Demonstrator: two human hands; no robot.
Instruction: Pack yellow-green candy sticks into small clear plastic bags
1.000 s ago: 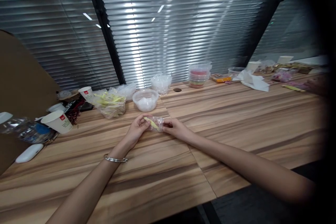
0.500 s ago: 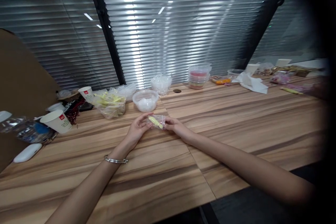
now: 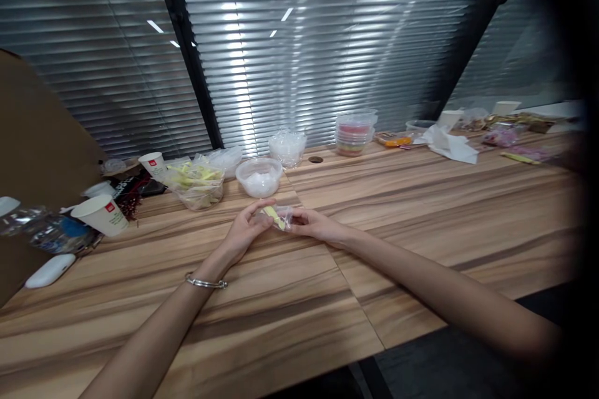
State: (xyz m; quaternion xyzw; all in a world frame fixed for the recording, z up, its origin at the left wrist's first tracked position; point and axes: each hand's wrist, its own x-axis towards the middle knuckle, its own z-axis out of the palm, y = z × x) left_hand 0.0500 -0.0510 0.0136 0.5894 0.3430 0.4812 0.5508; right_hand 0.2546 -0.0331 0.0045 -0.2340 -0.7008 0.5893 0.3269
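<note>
A small clear plastic packet with a yellow piece inside (image 3: 277, 217) is pinched between both my hands just above the wooden table (image 3: 421, 212). My left hand (image 3: 244, 230) grips its left end; a silver bangle sits on that wrist. My right hand (image 3: 314, 225) grips its right end. Just beyond the hands stands a clear tub with white contents (image 3: 259, 177), and left of it a clear tub of yellow pieces (image 3: 196, 184).
Paper cups (image 3: 102, 214), a crushed water bottle (image 3: 42, 230) and a white case (image 3: 49, 269) lie at the left by a brown cardboard panel. Stacked tubs (image 3: 354, 132), a crumpled tissue (image 3: 449, 143) and wrappers sit at the back right. Window blinds run behind the table.
The packet has shifted slightly between my fingers, and its yellow piece now tilts more. Both hands stay in the same spot over the table.
</note>
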